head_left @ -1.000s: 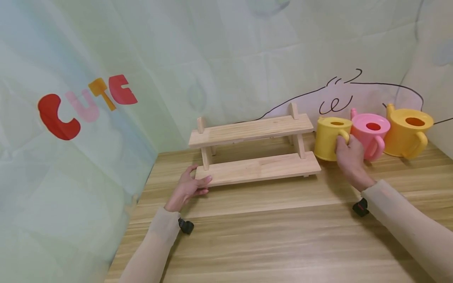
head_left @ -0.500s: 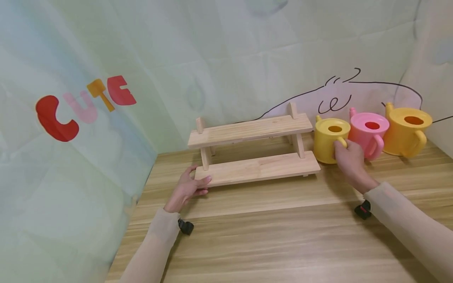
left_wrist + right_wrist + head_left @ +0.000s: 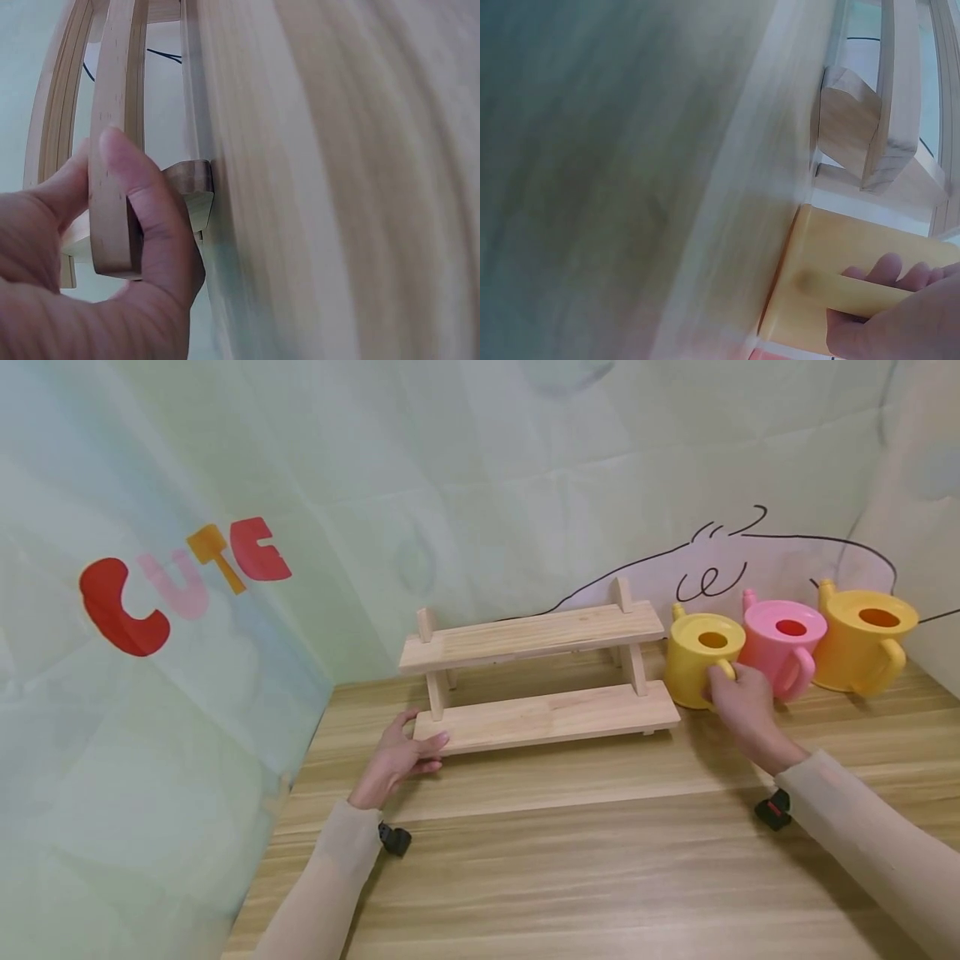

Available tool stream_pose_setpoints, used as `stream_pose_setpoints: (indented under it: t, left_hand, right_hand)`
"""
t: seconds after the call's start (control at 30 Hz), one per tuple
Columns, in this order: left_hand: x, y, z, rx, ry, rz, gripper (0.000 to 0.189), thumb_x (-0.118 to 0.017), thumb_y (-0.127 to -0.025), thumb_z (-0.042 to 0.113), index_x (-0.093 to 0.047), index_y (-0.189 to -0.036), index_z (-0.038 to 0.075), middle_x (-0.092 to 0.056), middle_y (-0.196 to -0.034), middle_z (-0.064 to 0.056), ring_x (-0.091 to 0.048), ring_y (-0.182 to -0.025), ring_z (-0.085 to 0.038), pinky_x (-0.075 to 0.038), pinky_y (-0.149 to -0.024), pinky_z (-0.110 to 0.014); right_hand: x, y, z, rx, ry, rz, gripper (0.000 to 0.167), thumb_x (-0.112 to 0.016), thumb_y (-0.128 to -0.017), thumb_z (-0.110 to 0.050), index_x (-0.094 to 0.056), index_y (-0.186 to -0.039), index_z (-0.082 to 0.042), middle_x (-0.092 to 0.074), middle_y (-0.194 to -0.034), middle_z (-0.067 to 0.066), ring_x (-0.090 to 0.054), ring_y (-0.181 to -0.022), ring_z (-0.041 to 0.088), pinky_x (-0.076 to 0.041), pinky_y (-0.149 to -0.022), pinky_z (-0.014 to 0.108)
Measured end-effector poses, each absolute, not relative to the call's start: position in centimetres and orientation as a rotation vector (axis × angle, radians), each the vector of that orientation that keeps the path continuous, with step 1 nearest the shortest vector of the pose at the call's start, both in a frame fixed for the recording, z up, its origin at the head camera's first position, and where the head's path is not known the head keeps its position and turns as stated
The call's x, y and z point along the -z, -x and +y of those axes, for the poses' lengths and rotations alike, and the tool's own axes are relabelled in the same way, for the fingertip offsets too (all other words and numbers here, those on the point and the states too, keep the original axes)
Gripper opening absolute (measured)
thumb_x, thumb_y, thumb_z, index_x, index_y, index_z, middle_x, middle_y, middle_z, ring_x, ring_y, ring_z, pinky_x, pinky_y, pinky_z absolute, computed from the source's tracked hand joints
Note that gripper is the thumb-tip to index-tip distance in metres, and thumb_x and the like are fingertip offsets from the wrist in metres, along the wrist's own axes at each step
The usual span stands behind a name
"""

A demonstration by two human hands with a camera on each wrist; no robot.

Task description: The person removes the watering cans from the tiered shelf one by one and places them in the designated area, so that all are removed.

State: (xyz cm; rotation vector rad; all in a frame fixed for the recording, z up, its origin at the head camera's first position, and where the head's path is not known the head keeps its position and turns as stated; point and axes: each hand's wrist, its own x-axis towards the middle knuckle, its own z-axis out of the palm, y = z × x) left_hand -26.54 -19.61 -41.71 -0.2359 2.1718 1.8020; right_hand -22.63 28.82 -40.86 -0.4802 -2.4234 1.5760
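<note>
My left hand (image 3: 399,750) grips the left end of the lower board of a two-tier wooden shelf (image 3: 551,717), thumb on top. In the left wrist view, the fingers and thumb close round the end of that board (image 3: 111,202). At the shelf's right end stands a small yellow watering can (image 3: 684,664), upright, its round opening facing up. My right hand (image 3: 742,700) holds it by the handle. Fingers curl round this yellow handle (image 3: 862,295) in the right wrist view, and the can's base lies right at the tabletop.
Right of the small can stand a pink watering can (image 3: 783,612) and a larger orange-yellow watering can (image 3: 847,647), side by side. A printed curtain (image 3: 487,485) hangs behind and left of the wooden table (image 3: 570,860).
The small yellow can has tipped to a more level pose and shifted slightly towards me, so its opening shows more fully. My right hand moved slightly with it; the left stays put.
</note>
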Motion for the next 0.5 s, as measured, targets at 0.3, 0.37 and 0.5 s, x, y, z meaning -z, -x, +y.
stream_pose_setpoints:
  t: [0.3, 0.37, 0.5]
  left_hand:
    - [41.56, 26.7, -19.63, -1.695, 0.249, 2.266, 0.093, -0.078, -0.103, 0.017, -0.018, -0.175, 0.013, -0.061, -0.122, -0.012, -0.068, -0.074, -0.008, -0.062, -0.059, -0.017]
    - [41.45, 26.67, -19.64, -1.664, 0.235, 2.302, 0.093, -0.079, -0.103, 0.018, -0.02, -0.175, 0.013, -0.059, -0.126, -0.015, -0.066, -0.075, -0.009, -0.061, -0.058, -0.016]
    - [41.17, 26.47, -19.68, -1.55, 0.164, 2.422, 0.09, -0.079, -0.103, 0.021, -0.025, -0.173, 0.008, -0.053, -0.144, -0.024, -0.068, -0.093, -0.018, -0.062, -0.066, -0.019]
  right_hand:
    - [40.85, 22.47, 29.13, -1.524, 0.495, -2.48, 0.033, -0.048, -0.106, -0.026, -0.067, -0.098, -0.001, -0.058, -0.073, -0.012, -0.05, -0.078, 0.013, -0.046, -0.061, 0.022]
    - [40.77, 22.38, 29.2, -1.478, 0.492, -2.529, 0.036, -0.048, -0.107, -0.029, -0.068, -0.106, 0.002, -0.059, -0.078, -0.008, -0.051, -0.082, 0.016, -0.047, -0.063, 0.021]
    - [40.58, 22.01, 29.35, -1.372, 0.451, -2.624, 0.042, -0.048, -0.11, -0.035, -0.067, -0.114, 0.002, -0.06, -0.083, 0.001, -0.054, -0.087, 0.023, -0.048, -0.064, 0.022]
